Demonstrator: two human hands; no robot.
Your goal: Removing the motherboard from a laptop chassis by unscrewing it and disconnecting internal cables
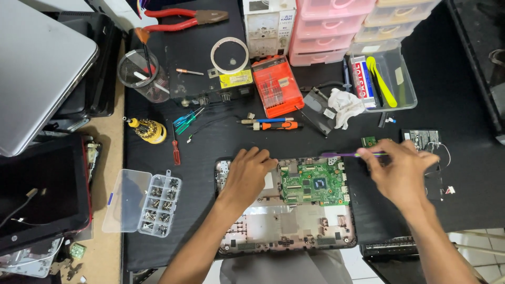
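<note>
On mat [431, 94]: one laptop base [286, 223], two hands.

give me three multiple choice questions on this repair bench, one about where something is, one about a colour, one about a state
1. Where does the left hand rest?
A. on the opened laptop base, beside the green circuit board
B. on the clear screw organiser
C. on the pliers

2. What colour are the handles of the pliers?
A. blue
B. red
C. yellow

3. What is the state of the clear screw organiser?
A. shut
B. lid swung open
C. turned upside down

Answers:
1. A, the palm lies flat on the base left of the board.
2. B, both handles at the top of the mat are red.
3. B, the lid lies flat to the left and the compartments with screws are exposed.

The right hand holds a thin purple tool.
</note>
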